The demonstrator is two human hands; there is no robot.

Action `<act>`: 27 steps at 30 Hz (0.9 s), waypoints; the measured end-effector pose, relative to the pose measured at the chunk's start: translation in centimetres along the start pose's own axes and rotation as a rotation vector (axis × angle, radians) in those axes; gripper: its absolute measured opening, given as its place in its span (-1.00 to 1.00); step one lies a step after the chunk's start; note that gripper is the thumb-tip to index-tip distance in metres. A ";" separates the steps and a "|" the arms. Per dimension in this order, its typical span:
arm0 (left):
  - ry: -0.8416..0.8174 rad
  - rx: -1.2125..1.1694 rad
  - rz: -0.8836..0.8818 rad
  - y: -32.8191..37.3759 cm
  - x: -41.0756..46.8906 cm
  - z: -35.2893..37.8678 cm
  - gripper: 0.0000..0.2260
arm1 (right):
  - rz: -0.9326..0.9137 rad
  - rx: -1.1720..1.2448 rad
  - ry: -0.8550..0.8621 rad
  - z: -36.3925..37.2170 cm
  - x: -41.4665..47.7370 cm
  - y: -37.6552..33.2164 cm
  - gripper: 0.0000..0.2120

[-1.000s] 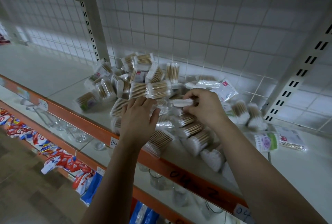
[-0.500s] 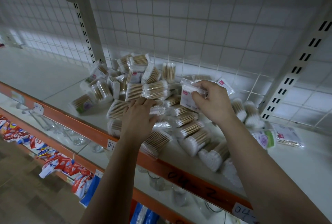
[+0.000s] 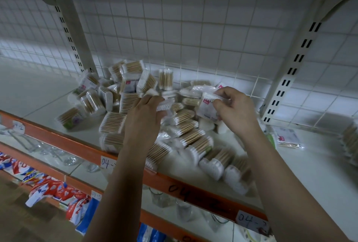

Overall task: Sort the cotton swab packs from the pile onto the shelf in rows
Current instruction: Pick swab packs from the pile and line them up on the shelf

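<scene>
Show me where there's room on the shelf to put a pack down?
The shelf is bare left of the pile, from the post out to the orange edge, and at front right, in front of the flat pack. The middle is crowded: the pile fills it.

A white wire-grid back panel (image 3: 193,28) fills the upper half of the frame. Two white slotted posts stand against it: the left upright (image 3: 71,34) at upper left and the right upright (image 3: 296,63) at the right. The white shelf deck (image 3: 319,174) runs diagonally, edged by an orange front rail (image 3: 193,189) bearing handwritten paper tags (image 3: 251,222). At lower left a lower shelf (image 3: 81,172) carries clear glassware (image 3: 64,156); beneath it sit red, white and blue packets (image 3: 58,189). Brown floor (image 3: 19,218) shows in the bottom left corner. The light is dim and cool, brightest at far left.
</scene>
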State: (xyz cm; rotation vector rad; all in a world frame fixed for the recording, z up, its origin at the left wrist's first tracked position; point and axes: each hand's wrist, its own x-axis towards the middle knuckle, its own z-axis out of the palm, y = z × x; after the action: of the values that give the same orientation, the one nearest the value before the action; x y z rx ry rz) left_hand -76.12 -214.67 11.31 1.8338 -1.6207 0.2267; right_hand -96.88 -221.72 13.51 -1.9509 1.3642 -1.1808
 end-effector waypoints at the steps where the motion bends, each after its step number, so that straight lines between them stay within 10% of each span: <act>1: -0.001 0.004 0.000 0.6 0.2 0.0 -0.69 | 0.023 0.017 0.009 -0.5 -0.1 0.1 -0.84; 27: -0.060 -0.202 0.330 26.1 -3.3 4.0 -0.71 | 0.006 -0.069 0.352 -24.6 -8.8 7.2 -0.89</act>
State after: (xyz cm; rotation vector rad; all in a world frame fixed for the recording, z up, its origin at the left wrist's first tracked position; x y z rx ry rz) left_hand -102.32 -214.45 15.96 1.4307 -1.9102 0.1466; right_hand -122.72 -214.27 17.24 -1.8423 1.6004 -1.5477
